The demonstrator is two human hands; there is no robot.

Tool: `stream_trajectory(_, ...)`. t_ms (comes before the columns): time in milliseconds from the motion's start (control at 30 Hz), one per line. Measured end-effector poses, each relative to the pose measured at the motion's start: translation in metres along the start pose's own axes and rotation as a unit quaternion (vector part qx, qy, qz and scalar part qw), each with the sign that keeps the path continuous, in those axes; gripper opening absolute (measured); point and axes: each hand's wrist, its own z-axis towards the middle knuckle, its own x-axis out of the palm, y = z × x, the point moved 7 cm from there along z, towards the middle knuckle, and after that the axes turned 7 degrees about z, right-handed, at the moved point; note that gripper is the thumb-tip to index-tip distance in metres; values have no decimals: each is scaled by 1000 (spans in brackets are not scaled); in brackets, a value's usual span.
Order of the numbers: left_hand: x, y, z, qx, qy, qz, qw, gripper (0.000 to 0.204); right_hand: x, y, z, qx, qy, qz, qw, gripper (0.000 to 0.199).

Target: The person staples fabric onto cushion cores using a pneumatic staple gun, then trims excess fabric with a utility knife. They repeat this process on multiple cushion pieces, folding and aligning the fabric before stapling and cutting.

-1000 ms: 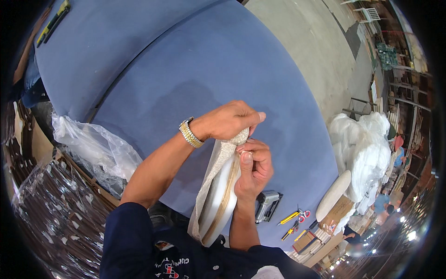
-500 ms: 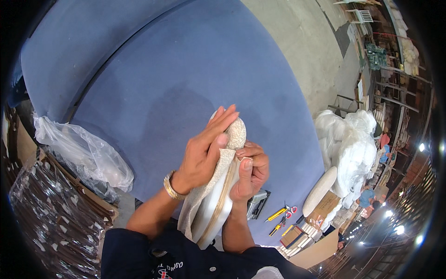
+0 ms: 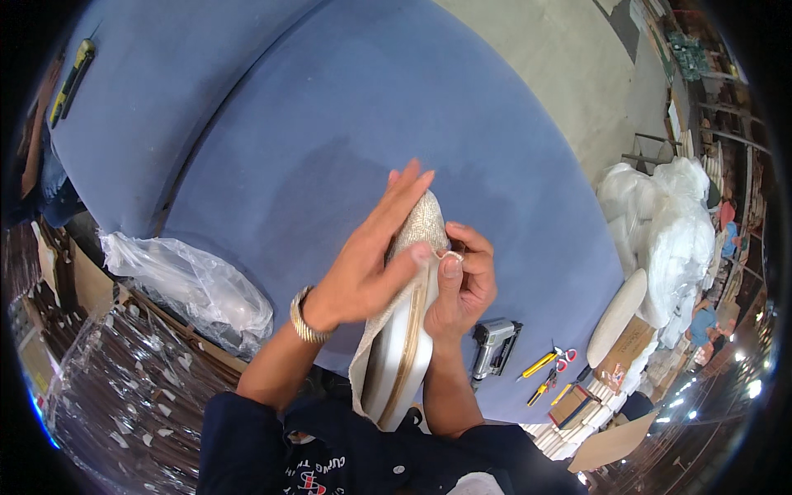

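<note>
Item: oval cream panel (image 3: 406, 355) wrapped in beige woven fabric (image 3: 419, 224), held upright before your chest, above the blue upholstered surface (image 3: 346, 124). Your left hand (image 3: 367, 264) lies flat against the fabric; your right hand (image 3: 462, 285) pinches its edge.

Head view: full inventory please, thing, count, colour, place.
Blue upholstered round surface: 1, blue, fills the middle and top.
Oval pale padded panel with beige woven fabric cover: 1, cream and beige, held upright between both hands at centre.
Crumpled clear plastic bag: 1, clear, left of the hands at the surface's edge.
Grey staple gun: 1, grey, on the blue surface right of the hands.
Yellow-handled utility knives: 2, yellow, lower right beside the staple gun.
Red-handled scissors: 1, red, next to the knives.
White stuffing in plastic: a pile, white, on the floor at right.
Left hand: 1, metal wristband, flat on the fabric.
Right hand: 1, fingers pinch the fabric edge.
</note>
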Motion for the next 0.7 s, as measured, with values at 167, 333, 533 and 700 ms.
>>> stream_trajectory(167,12,-39,-21,-6,-43,239,970,77,-2,-1,6,-19,-15,-4,1000,16)
stream_trajectory(333,8,-31,-10,24,-24,257,966,57,-2,3,16,-47,23,25,998,13)
stream_trajectory(533,-1,-23,-3,16,-1,244,970,59,-1,2,20,-16,23,8,1000,17)
stream_trajectory(700,-10,-12,3,-25,19,197,980,56,1,-7,23,7,28,-18,999,19)
